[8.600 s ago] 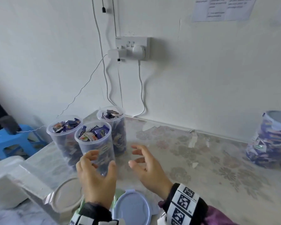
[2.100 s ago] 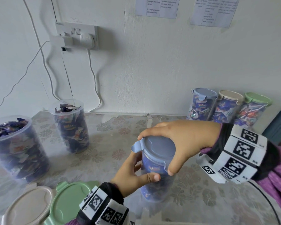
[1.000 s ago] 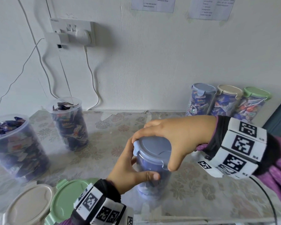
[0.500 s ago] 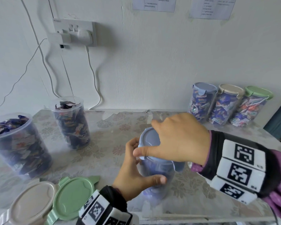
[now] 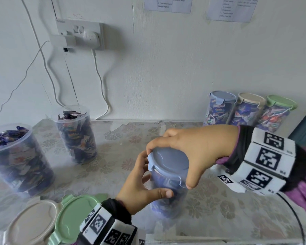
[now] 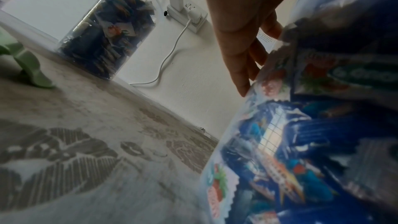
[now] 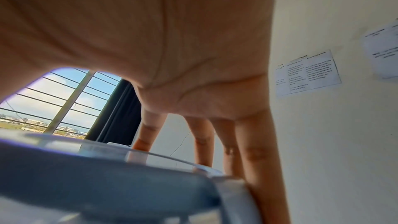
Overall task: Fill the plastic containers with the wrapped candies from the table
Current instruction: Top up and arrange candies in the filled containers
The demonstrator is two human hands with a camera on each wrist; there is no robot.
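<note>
Right now both hands are on the one container [image 5: 168,193], standing on the table [image 5: 219,206] at the centre. Left hand [image 5: 140,184] is curled round its clear body, thumb across the front, fingers round the far side. Right hand [image 5: 189,149] arches over the blue lid [image 5: 168,160], fingertips curled down on the far rim and thumb hooked over the near edge, beside a clip tab. Looks like the lid is being pressed home or its clips snapped; I can't tell whether every clip is shut. Through the wall under the left palm, wrapped candies [image 6: 301,168] pack the container full.

Progress, as I judge it: well beyond the right fingers, three lidded containers [image 5: 245,112] stand against the wall, done. Off past the left fingers, two open containers [image 5: 74,135] are heaped to the brim but uncovered. Just beside the left wrist lie a green lid [image 5: 74,218] and a beige lid [image 5: 32,225], presumably theirs. No loose candies show on the table, so filling looks finished; capping those two is what's left.
</note>
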